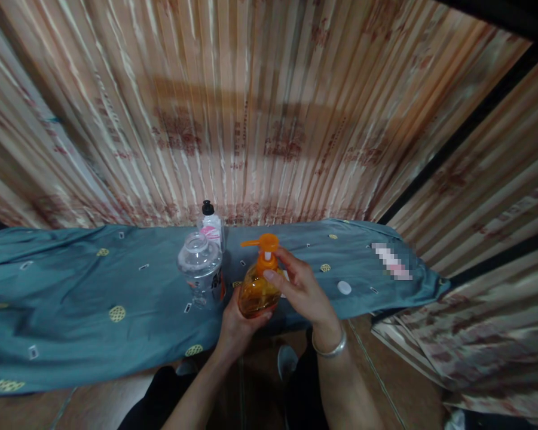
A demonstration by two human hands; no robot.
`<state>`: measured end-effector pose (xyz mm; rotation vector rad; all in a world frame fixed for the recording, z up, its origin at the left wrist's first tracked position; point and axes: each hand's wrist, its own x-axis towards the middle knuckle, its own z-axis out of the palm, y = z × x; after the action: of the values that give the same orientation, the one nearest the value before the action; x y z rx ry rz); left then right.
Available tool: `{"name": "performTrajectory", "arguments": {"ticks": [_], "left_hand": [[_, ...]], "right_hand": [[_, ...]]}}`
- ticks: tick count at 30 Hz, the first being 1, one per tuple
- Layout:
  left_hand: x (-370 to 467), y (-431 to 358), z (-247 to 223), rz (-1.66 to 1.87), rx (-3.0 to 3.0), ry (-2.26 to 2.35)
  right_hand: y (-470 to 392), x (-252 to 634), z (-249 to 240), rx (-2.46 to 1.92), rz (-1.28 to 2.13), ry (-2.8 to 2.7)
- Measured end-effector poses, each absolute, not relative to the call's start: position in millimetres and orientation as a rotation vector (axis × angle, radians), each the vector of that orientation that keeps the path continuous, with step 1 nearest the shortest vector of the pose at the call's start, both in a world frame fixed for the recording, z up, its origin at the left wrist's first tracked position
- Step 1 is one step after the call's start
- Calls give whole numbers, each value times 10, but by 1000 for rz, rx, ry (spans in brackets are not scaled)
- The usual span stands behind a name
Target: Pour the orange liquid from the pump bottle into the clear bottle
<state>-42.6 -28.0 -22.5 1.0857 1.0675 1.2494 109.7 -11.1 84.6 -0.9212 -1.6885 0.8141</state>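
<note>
An amber pump bottle (pixel 255 292) with an orange pump head (pixel 268 242) is held over the front part of the cloth-covered table, slightly tilted. My left hand (pixel 240 322) wraps around its lower body from the left and below. On the right, my right hand (pixel 298 283) grips the orange collar under the pump head between thumb and fingers. Just left of the held bottle stands a clear, uncapped plastic bottle (pixel 200 263) with a dark and orange label. Behind that is a white bottle (pixel 212 230) with a black cap and a pink label, partly hidden.
A teal patterned cloth (pixel 138 286) covers the long table. A round white cap (pixel 344 288) lies to the right, with a blurred-out pink and white item (pixel 392 261) farther right. Pleated curtains (pixel 251 119) hang behind, and a dark pole (pixel 466 131) slants at the right.
</note>
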Motion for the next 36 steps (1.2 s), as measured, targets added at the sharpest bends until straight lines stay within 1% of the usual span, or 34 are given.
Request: {"name": "performTrajectory", "arguments": {"ticks": [3, 8, 14, 17, 21, 27, 30, 33, 36], "left_hand": [[-419, -266, -243, 1257, 1081, 1070], [-417, -243, -318, 1244, 1078, 1074], [-403, -242, -275, 1245, 1077, 1061], [-398, -234, -248, 1255, 1076, 1048], [-396, -209, -260, 1257, 1074, 1064], [-382, -171, -284, 1267, 1066, 1075], [-375, -164, -295, 1282, 1055, 1083], [-373, -159, -306, 1295, 1048, 1089], [-374, -156, -298, 1301, 1042, 1086]], "right_hand": [[-88, 1101, 814, -938, 824, -1649], [-101, 1036, 850, -1133, 564, -1564], [-230, 1032, 969, -985, 576, -1517], [-282, 1065, 1068, -942, 531, -1460], [-296, 1144, 1308, -896, 450, -1447], [-288, 1298, 1853, -823, 291, -1490], [-245, 1393, 2105, -812, 266, -1490], [-160, 1524, 2246, -770, 260, -1470], [-95, 1680, 2262, -773, 212, -1461]]}}
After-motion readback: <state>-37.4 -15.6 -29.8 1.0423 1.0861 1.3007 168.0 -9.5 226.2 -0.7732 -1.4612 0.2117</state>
